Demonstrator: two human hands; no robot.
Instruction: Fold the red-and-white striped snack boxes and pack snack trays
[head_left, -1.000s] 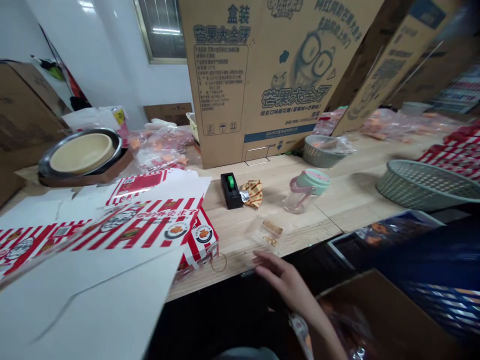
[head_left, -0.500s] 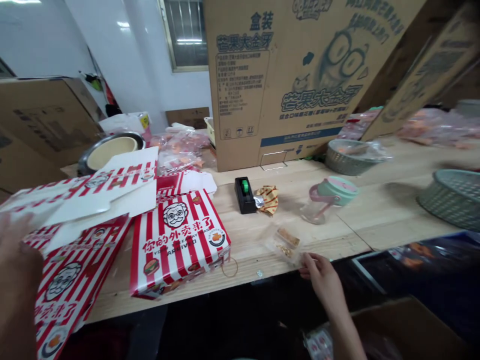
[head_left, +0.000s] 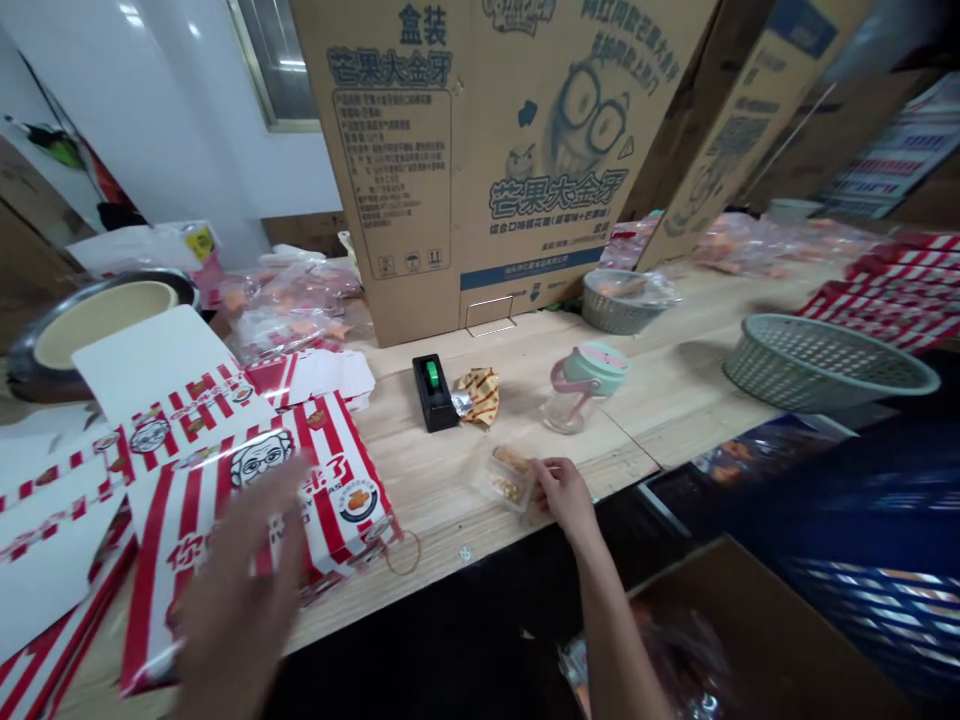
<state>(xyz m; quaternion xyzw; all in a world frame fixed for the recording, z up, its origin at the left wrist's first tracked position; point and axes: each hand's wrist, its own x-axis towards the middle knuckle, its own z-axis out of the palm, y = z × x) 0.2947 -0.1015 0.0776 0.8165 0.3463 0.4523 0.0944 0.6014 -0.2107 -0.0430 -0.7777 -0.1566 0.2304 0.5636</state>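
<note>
My right hand pinches the edge of a small clear plastic tray that holds brown and yellowish food pieces, close above the table near its front edge. My left hand is blurred, its fingers stretched out in front of a red-and-white striped takeaway box. It hides much of the box's printed top; whether it touches the box I cannot tell. Flat striped cartons lie in a pile to the left. A thin rubber band rests at the box's right corner.
Behind the tray stand a black tape dispenser, a crumpled yellow wrapper and a pink-and-green lidded cup. A big cardboard carton rises at the back. Green baskets stand to the right, with a cardboard box below the table edge.
My left hand has moved right from the flat cartons to in front of the striped box. The right hand still holds the tray. The view has turned to the right.
</note>
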